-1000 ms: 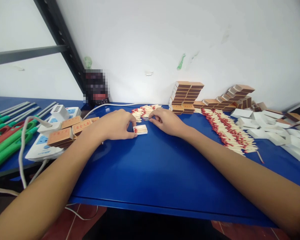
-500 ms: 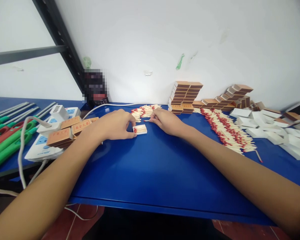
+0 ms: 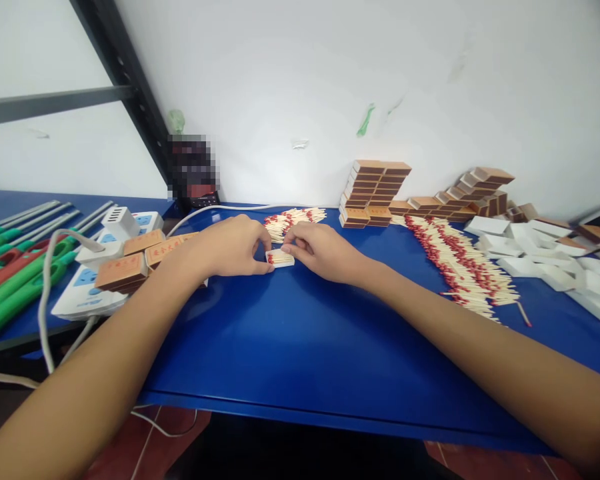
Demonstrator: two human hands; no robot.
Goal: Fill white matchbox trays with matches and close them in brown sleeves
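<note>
A small white matchbox tray [image 3: 283, 263] with red-tipped matches in it lies on the blue table [image 3: 290, 347]. My left hand [image 3: 243, 247] grips the tray's left end between thumb and fingers. Over the tray's right end is my right hand [image 3: 316, 249], its thumb and fingers pinched together; whatever is between the fingertips is too small to make out. Behind both hands lies a loose pile of matches [image 3: 285, 222].
Stacked brown matchboxes [image 3: 375, 193] stand by the wall, with more boxes [image 3: 480, 187] to their right. A long heap of matches [image 3: 460, 267] and white trays [image 3: 545, 250] lie right. Boxes [image 3: 123, 272], a power strip [image 3: 83, 293] and green-handled tools [image 3: 25, 293] are left.
My right hand has moved left and slightly down, from beside the match pile to the tray's right end. The match seen at its fingertips is now hidden. My left hand keeps its hold.
</note>
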